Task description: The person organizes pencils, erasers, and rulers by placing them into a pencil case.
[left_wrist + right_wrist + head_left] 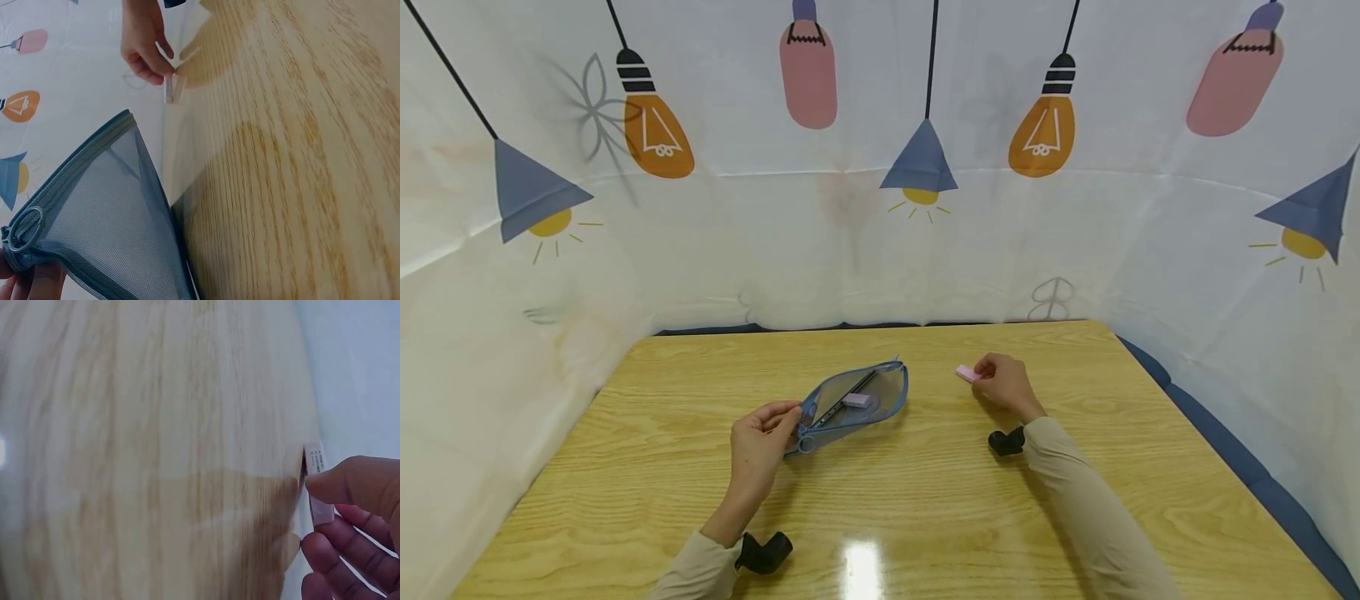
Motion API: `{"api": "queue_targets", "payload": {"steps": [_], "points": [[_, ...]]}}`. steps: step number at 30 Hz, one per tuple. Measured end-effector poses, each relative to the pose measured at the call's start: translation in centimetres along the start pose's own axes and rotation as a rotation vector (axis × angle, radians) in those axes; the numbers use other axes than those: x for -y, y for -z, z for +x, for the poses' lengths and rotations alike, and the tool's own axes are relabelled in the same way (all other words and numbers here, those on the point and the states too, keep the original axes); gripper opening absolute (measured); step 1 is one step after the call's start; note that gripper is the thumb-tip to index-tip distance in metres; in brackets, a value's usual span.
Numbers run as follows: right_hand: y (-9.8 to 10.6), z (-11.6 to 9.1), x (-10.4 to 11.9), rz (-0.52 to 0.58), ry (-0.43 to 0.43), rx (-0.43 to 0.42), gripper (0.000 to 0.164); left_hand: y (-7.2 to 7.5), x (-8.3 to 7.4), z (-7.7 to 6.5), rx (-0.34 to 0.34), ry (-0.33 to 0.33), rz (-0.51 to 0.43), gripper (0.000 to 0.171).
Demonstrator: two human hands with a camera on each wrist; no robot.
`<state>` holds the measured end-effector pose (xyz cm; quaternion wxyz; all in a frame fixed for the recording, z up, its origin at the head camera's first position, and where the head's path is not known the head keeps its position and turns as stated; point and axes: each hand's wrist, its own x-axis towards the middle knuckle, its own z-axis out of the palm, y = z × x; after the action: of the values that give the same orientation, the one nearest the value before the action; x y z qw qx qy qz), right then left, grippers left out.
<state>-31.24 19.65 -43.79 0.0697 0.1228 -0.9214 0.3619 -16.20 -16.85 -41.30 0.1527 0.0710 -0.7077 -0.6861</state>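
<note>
A blue mesh zipper pouch [837, 433] gapes open over the middle of the table. My left hand [758, 446] pinches its near left end, beside the zipper's ring pull [30, 226]. Inside lie a dark, slim pen or pencil [829, 412] and a pale purple block [857, 401] that looks like an eraser. To the right of the pouch, my right hand [1009, 387] pinches a pink eraser [966, 372] between thumb and fingers, at the tabletop. Small print shows on that eraser's side in the right wrist view, where the thumb covers part of it.
The wooden table [910, 517] fills the lower view. A white cloth [760, 242] printed with lamps and bulbs hangs behind it and at both sides. Dark blue padding [1225, 450] runs along the right edge. Each wrist carries a black camera mount [764, 553].
</note>
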Motion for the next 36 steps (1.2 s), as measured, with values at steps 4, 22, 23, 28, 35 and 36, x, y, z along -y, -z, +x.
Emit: {"api": "queue_targets", "payload": {"steps": [4, 22, 23, 28, 35, 36], "points": [[0.1, 0.0, -0.1, 0.011, 0.009, -0.023, 0.013, 0.0, 0.0, 0.0, -0.002, 0.004, 0.007, 0.015], [1.0, -0.9, 0.1, 0.065, 0.049, -0.069, 0.010, -0.4, -0.2, -0.1, -0.013, -0.014, -0.001, 0.019], [1.0, -1.0, 0.2, 0.069, 0.053, -0.073, 0.010, -0.4, -0.2, -0.1, -0.013, -0.014, -0.003, 0.019], [1.2, -1.5, 1.1, 0.080, 0.084, -0.099, 0.010, -0.4, -0.2, -0.1, -0.015, -0.011, -0.003, 0.018], [1.5, -2.1, 2.6, 0.094, 0.091, -0.108, 0.012, -0.3, -0.2, -0.1, -0.011, -0.012, -0.003, 0.021], [1.6, -2.1, 2.9, 0.100, 0.092, -0.109, 0.012, -0.3, -0.2, -0.1, -0.011, -0.009, -0.005, 0.021]]}}
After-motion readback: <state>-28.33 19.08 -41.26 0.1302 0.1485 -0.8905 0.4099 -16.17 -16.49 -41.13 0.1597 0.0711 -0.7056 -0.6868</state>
